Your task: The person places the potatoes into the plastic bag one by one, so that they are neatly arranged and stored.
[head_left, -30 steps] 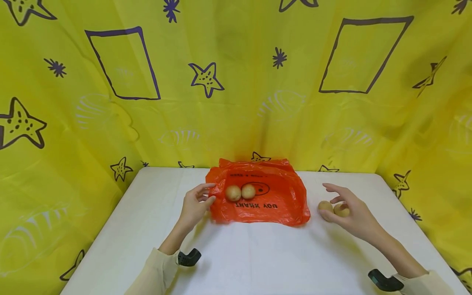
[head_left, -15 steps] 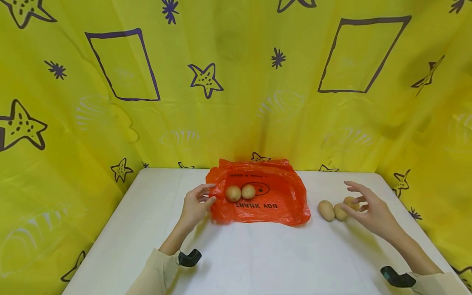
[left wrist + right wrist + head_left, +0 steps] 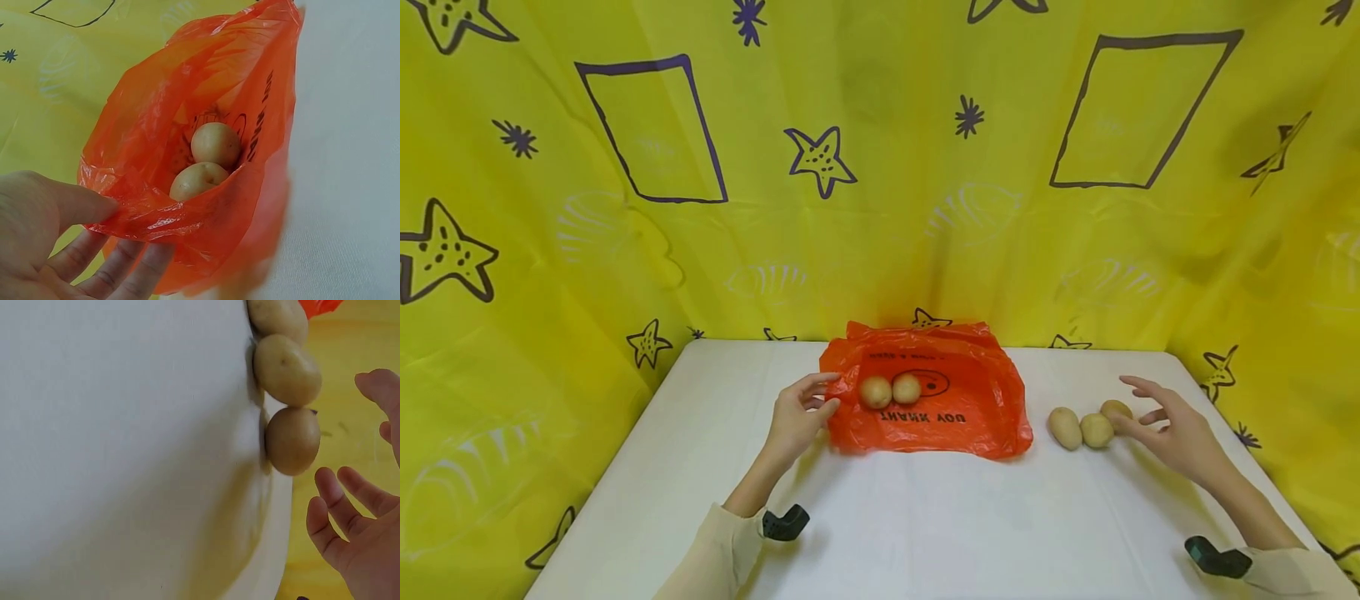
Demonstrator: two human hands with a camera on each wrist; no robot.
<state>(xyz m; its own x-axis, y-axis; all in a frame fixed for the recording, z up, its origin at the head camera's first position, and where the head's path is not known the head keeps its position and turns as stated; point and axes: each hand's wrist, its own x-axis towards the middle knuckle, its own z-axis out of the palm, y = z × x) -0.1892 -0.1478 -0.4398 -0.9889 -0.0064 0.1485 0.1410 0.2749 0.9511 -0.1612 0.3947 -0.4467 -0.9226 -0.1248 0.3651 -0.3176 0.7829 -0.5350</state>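
A red plastic bag (image 3: 981, 417) lies on the white table with its mouth spread. Inside rest two potatoes (image 3: 216, 144), side by side. My left hand (image 3: 797, 417) pinches the bag's left edge, thumb above and fingers beneath the film, as the left wrist view shows. To the right of the bag, three potatoes sit in a close group: an oblong one (image 3: 1065, 427), a rounder one (image 3: 1097, 431) and a farther one (image 3: 292, 441). My right hand (image 3: 1180, 432) hovers at the group's right side, fingers spread and loosely bent, with nothing held.
The white table (image 3: 910, 525) backs onto a yellow curtain (image 3: 880, 250) with dark starfish drawings, which also flanks both sides. A black wrist device (image 3: 786, 523) sits at the left sleeve, and another black device (image 3: 1217, 558) at the right sleeve.
My right hand has moved right, from over the potatoes to beside the farthest one, uncovering the group. The left hand and the bag have stayed in place.
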